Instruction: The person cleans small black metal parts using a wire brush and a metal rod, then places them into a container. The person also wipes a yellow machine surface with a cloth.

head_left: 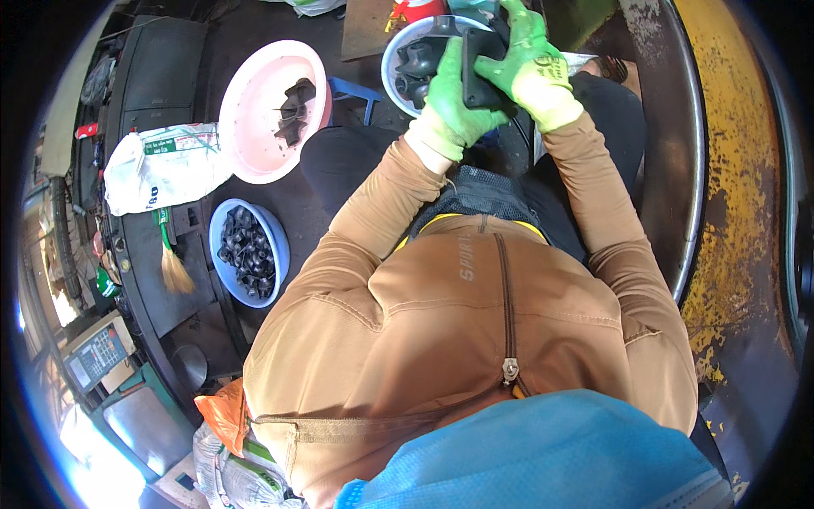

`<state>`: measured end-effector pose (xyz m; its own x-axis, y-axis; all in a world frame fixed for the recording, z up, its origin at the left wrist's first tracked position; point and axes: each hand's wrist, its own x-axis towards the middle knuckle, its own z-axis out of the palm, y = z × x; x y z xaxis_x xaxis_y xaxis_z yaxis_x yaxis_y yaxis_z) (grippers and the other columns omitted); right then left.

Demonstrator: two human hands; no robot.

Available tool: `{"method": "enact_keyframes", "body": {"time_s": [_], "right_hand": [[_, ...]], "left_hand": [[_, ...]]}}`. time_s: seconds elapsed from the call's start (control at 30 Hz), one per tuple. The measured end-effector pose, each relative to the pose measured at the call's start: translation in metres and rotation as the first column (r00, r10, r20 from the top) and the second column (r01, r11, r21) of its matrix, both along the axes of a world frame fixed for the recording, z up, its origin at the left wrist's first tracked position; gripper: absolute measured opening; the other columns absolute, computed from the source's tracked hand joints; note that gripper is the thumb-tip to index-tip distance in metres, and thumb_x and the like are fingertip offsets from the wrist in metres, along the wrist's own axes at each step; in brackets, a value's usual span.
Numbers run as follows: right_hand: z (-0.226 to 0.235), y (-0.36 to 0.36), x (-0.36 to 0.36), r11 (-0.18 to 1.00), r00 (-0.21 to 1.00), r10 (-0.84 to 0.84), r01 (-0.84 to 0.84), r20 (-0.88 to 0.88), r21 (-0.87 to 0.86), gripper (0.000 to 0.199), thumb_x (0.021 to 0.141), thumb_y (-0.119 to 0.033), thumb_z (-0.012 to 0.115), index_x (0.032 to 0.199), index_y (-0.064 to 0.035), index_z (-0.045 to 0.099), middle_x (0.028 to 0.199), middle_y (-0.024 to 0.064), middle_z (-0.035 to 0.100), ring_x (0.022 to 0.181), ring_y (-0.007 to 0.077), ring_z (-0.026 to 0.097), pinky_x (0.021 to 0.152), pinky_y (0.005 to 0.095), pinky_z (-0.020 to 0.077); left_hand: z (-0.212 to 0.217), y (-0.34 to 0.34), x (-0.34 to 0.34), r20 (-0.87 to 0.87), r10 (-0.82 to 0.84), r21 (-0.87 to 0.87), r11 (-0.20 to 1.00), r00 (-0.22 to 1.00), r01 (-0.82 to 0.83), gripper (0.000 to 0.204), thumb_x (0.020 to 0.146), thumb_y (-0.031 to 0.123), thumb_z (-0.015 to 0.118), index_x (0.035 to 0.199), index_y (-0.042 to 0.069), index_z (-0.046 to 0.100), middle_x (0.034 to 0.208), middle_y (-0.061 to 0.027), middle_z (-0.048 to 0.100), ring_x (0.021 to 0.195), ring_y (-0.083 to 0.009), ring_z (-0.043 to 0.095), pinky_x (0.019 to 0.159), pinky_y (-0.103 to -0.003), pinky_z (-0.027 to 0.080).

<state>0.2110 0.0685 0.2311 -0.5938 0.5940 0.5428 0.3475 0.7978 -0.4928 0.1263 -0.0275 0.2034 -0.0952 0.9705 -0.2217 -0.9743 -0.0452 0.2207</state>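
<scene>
Both of my hands wear green gloves with paler yellow-green cuffs. Between them is a black, smooth, block-like part (481,68) with rounded corners. My left hand (454,106) is closed on its left side and lower end, thumb pointing up along the edge. On the right side my right hand (530,64) grips the same part, its thumb pressed on the face and some fingers pointing up and away. Just behind and left of my hands, a pale blue basin (390,75) contains larger black molded pieces (417,61), partly covered by my left hand.
A pink basin (242,119) at the left holds a few dark pieces (294,110). Nearer, a blue basin (281,246) is full of small black parts (247,253). A white sack (170,170), a straw brush (175,273) and a blue stool (360,87) are around. A worn yellow metal surface (721,170) borders my right.
</scene>
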Motion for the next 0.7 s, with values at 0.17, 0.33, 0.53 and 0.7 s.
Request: {"method": "enact_keyframes", "body": {"time_s": [0.17,0.33,0.53,0.7], "right_hand": [[0.002,0.001,-0.001,0.99,0.992,0.08,-0.068,0.097,-0.121,0.065,0.071,-0.028,0.075,0.126,-0.0066,0.049,0.106,0.0193,0.058,0.092,0.0334,0.063,0.081,0.0401,0.0511],[-0.006,0.033,-0.004,0.766,0.822,-0.167,-0.24,-0.545,-0.596,0.019,0.088,-0.007,0.063,0.107,-0.0051,0.061,0.089,-0.0007,0.061,0.076,0.0076,0.053,0.067,0.0224,0.0458],[-0.021,0.053,0.012,0.448,0.766,-0.295,-0.417,-0.571,-0.791,0.022,0.091,-0.025,0.066,0.103,-0.0076,0.067,0.075,-0.0001,0.064,0.05,0.0023,0.044,0.046,0.018,0.0315],[-0.018,0.047,0.012,0.382,0.796,-0.221,-0.46,-0.563,-0.801,0.025,0.093,-0.026,0.061,0.108,-0.006,0.064,0.079,0.0017,0.064,0.054,0.0057,0.047,0.048,0.0195,0.0342]], "left_hand": [[-0.017,0.002,0.003,-0.63,0.12,0.145,0.989,0.767,-0.035,0.053,0.089,0.048,0.055,0.129,0.014,0.052,0.126,-0.0067,0.058,0.116,-0.0237,0.055,0.101,-0.038,0.042],[-0.014,-0.015,-0.016,-0.856,0.161,0.263,0.954,-0.491,-0.144,0.046,0.078,0.031,0.074,0.118,0.012,0.06,0.114,-0.0045,0.065,0.107,-0.0225,0.06,0.096,-0.036,0.044],[-0.007,-0.017,-0.023,-0.644,0.136,0.373,0.915,-0.753,-0.153,0.053,0.083,0.037,0.067,0.127,0.013,0.05,0.12,-0.0028,0.059,0.113,-0.021,0.055,0.101,-0.037,0.039],[-0.005,-0.013,-0.024,-0.921,0.154,0.103,0.982,0.358,-0.159,0.046,0.087,0.039,0.059,0.124,0.013,0.051,0.119,-0.0074,0.058,0.112,-0.0249,0.055,0.096,-0.042,0.045]]}}
